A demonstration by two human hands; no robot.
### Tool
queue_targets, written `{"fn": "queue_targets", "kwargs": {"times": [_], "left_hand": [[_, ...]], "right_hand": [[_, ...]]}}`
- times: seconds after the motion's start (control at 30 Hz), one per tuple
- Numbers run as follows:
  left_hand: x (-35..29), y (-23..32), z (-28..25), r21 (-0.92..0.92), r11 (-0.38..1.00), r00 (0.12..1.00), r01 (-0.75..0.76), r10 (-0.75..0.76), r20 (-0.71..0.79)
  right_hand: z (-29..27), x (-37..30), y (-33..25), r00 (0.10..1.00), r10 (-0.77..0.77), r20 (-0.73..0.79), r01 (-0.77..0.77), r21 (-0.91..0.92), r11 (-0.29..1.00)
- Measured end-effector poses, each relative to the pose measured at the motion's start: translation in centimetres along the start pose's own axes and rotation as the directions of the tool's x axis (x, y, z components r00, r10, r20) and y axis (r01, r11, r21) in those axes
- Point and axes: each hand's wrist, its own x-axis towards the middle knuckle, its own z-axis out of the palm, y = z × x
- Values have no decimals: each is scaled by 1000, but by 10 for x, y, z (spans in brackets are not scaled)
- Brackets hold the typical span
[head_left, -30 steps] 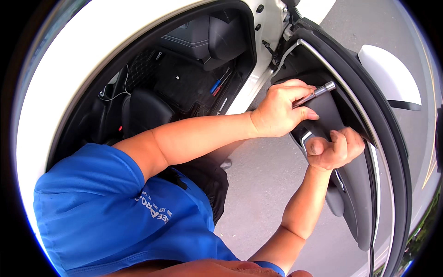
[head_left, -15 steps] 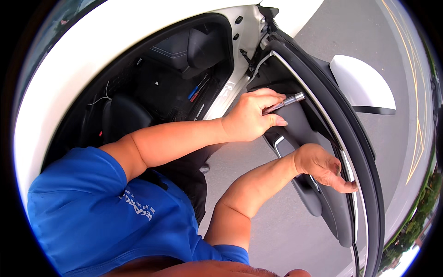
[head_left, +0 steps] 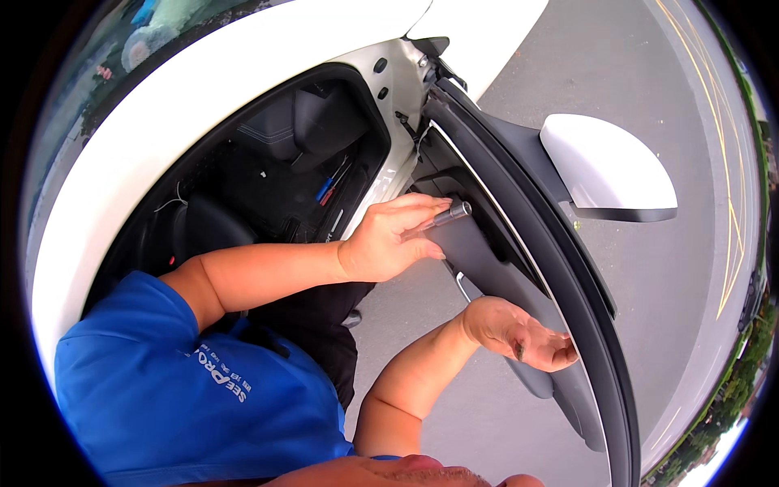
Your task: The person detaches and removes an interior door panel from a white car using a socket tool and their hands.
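Note:
My left hand point(head_left: 381, 237) is closed around a silver metal rod with a thicker round end point(head_left: 458, 211), which resembles a socket tool. Its round end sticks out past my fingers, above the inner panel of the opened car door point(head_left: 479, 252). Lower down the door, my right hand point(head_left: 519, 334) is turned palm up with its fingers loosely curled and apart, holding nothing I can see. Those fingertips lie against or very near the bright trim along the door's upper edge point(head_left: 531, 227); whether they touch it I cannot tell.
Inside the white car, a blue-handled tool point(head_left: 324, 188) and a red-handled tool point(head_left: 328, 196) lie on the dark floor point(head_left: 243, 191), near the door sill point(head_left: 381, 191). A white side mirror point(head_left: 608, 162) juts from the door's outer side. Grey pavement point(head_left: 600, 73) surrounds the door.
The view has shifted, so the car, the door and both hands appear further left. My left hand keeps hold of the rod, and my right hand stays by the door edge.

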Motion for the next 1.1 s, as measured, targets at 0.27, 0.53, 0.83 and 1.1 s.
{"fn": "queue_targets", "kwargs": {"times": [0.27, 0.53, 0.83, 1.1], "left_hand": [[-1, 6, 5, -35, 996, 997, 78, -78, -9], [-10, 2, 6, -34, 999, 999, 30, -31, -34], [7, 12, -8, -147, 978, 989, 148, -151, -4], [28, 17, -6, -135, 957, 964, 259, -246, 102]], "right_hand": [[-1, 0, -3, 998, 10, 64, -10, -9, 1000], [-5, -9, -8, 978, -125, 168, 126, 6, 992], [-4, 14, -29, 739, 271, 617, -374, 42, 926], [2, 11, -36, 754, 319, 574, -409, 30, 912]]}}
